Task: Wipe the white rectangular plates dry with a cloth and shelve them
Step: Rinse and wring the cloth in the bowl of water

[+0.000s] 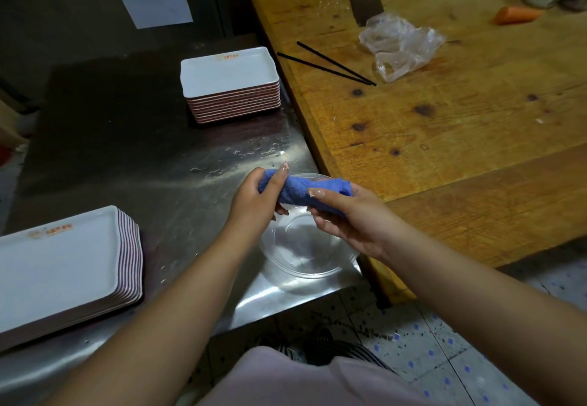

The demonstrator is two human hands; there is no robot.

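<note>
A twisted blue cloth (303,194) is held between both hands above a clear glass bowl (305,246). My left hand (257,200) grips its left end, and my right hand (346,218) grips its right end. One stack of white rectangular plates (227,70) with pink edges stands at the back of the steel counter. A second stack of the same plates (57,266) lies at the near left, its lower edge partly cut off by the frame.
The steel counter (152,158) is wet, with droplets near the bowl. To the right stands a wooden table (460,113) carrying black chopsticks (327,62), a crumpled plastic bag (400,45), a cleaver (365,5) and a carrot (516,15). Tiled floor lies below.
</note>
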